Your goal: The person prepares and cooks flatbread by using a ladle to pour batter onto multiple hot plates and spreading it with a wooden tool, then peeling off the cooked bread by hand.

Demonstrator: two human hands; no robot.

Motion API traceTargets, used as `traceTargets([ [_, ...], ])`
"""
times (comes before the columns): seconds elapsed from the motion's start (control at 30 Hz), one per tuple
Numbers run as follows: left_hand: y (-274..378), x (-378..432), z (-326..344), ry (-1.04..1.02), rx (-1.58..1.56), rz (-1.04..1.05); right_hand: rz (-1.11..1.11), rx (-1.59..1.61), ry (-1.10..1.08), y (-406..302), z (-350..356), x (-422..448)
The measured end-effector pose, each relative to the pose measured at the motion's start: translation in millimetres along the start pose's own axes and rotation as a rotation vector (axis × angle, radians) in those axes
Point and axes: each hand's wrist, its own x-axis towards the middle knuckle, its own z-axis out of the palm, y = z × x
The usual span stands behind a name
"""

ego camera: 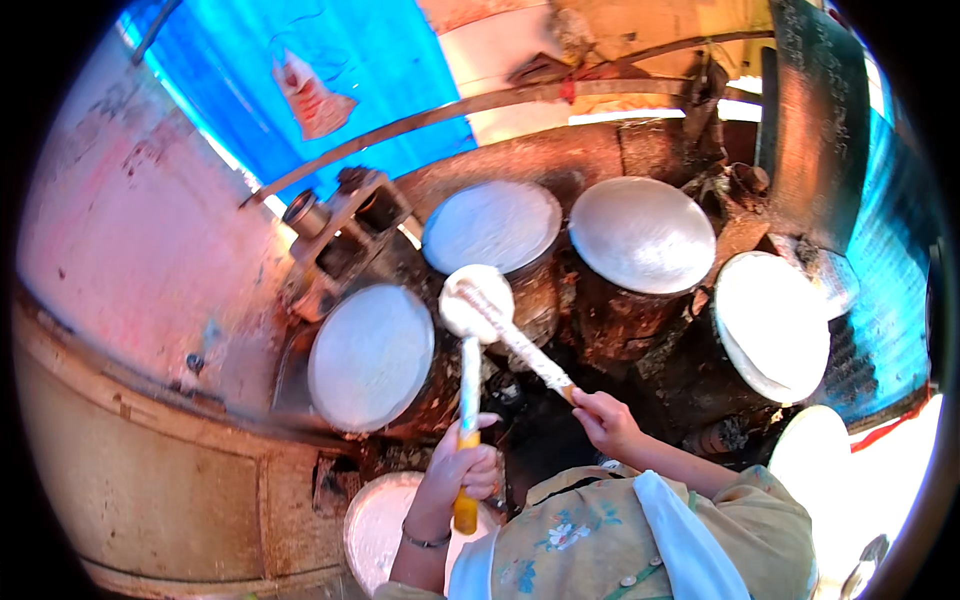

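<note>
My left hand (469,465) is wrapped around the yellow grip of a long-handled ladle (470,390). The ladle's round bowl is up ahead, coated or filled with something white. My right hand (611,421) holds the brown end of a stick-like stirrer or spatula (532,356), smeared white, whose far end lies in or over the bowl. Just beyond the ladle is a pale round griddle (491,225) on a sooty drum-like stove. A second round griddle (371,358) sits to the left, and a shinier one (641,234) stands at the back right. Below my left arm is a wide vessel (379,525) of pale material, partly hidden.
A glaring white round plate or griddle (772,326) stands at the right, with another pale round surface (810,450) nearer me. A blackened block (352,232) bearing a metal cup (306,214) adjoins the pink wall (150,247). A wooden pole (420,120) crosses the back.
</note>
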Motion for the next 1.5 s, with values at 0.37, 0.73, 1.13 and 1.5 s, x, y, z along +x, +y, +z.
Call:
traceTargets([
  [0.37, -13.5, 284.6, 214.2, -0.35, 0.32, -0.221, 0.586, 0.175, 0.668, 106.0, -142.1, 19.0],
  [0.73, -76.1, 504.9, 211.4, -0.167, 1.595, 0.722, 0.696, 0.259, 0.971, 266.8, -128.2, 50.4],
  [1.13, -33.5, 586.4, 153.5, -0.157, 1.694, 0.767, 0.723, 0.515, 1.117, 241.8, -111.8, 93.3],
  [1.5, 39.3, 591.4, 135.2, 0.105, 1.591, 0.478, 1.025, 0.748, 0.956, 213.0, -148.3, 147.2],
])
